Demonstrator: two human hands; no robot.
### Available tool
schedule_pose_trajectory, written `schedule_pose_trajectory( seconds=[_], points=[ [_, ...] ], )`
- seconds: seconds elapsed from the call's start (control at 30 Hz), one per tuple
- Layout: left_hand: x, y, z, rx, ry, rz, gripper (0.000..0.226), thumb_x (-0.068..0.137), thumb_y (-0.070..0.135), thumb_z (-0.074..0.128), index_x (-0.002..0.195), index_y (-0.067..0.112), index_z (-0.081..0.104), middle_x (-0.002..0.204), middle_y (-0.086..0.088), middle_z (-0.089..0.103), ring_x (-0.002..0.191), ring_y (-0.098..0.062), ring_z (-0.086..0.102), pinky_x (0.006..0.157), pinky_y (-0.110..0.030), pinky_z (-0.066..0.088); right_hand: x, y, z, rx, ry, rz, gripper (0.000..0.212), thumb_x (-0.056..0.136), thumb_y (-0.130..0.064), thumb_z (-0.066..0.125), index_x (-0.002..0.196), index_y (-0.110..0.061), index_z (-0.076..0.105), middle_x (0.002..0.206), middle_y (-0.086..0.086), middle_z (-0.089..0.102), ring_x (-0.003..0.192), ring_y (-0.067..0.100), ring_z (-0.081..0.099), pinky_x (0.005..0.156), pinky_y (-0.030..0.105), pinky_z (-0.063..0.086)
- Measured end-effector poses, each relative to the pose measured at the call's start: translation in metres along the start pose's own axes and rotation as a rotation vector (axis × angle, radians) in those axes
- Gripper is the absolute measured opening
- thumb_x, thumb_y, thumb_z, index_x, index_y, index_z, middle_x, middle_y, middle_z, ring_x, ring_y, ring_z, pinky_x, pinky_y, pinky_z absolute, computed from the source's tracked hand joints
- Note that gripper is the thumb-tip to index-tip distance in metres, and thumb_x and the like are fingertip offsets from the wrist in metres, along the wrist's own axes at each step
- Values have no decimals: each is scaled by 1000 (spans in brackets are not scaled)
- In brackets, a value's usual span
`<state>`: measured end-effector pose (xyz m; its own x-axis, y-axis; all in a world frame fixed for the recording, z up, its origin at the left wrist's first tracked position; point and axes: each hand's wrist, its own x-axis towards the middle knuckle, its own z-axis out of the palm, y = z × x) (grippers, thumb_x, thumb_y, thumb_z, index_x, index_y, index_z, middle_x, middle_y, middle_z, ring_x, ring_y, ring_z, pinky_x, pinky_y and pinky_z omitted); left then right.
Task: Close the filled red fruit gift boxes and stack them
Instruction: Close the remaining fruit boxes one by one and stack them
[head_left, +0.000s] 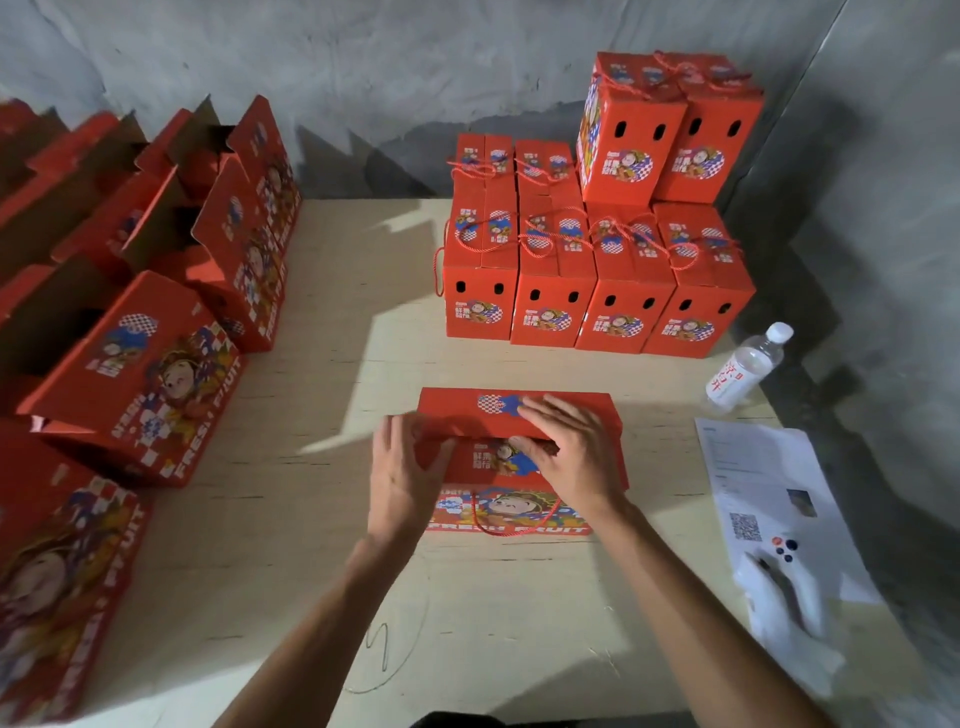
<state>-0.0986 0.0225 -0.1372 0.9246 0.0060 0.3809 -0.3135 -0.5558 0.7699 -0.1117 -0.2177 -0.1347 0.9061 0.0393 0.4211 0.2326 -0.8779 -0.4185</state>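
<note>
Both hands lie on the top of one red fruit gift box (519, 447) standing on the pale worktop (322, 519) directly in front of the person. The left hand (402, 475) has its fingers (397, 434) straight and spread over the box's left end, pressing the flap there rather than gripping it. The right hand (569, 441) lies flat across the upper flaps, fingers (540, 415) extended and relaxed, their tips at the seam where the two flaps meet. Below the hands, the box's red rope handle (511, 525) droops over the printed front (the lettering reads "FRESH FRUIT"). Beyond the fingers, toward the wall, stands the stack of closed boxes (597, 280): a row on the worktop with two more (670, 130) set on top at the far right. Far to the left of the left fingers, open boxes (156, 291) stand in rows with flaps raised. To the right of the right fingers are a water bottle (745, 371), printed sheets (769, 493) and a white controller (779, 571), blurred.
</note>
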Motion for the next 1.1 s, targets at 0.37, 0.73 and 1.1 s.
schedule_pose_trajectory(
  seconds=[0.37,0.73,1.1],
  points=[
    [49,-24,-28,99,-299,259,14,90,4,74,101,12,68,104,4,64,93,-10,60,81,-31,54,3,-2,0,-38,-7,-5,44,88,-36,80,127,-18,73,133,-5,68,128,21,61,105,44,48],
    [39,-8,-9,269,-156,144,8,94,2,68,99,2,74,102,-10,67,92,-31,64,68,-45,57,3,-5,2,-167,68,-104,36,87,-18,82,122,-12,75,125,2,72,117,24,69,98,42,57],
    [13,-5,2,289,-134,105,35,94,-6,62,128,-2,67,137,-17,64,129,-30,60,101,-39,54,35,-52,49,-12,93,-281,16,83,-1,79,98,-7,80,110,5,78,103,26,74,90,39,60]
  ],
)
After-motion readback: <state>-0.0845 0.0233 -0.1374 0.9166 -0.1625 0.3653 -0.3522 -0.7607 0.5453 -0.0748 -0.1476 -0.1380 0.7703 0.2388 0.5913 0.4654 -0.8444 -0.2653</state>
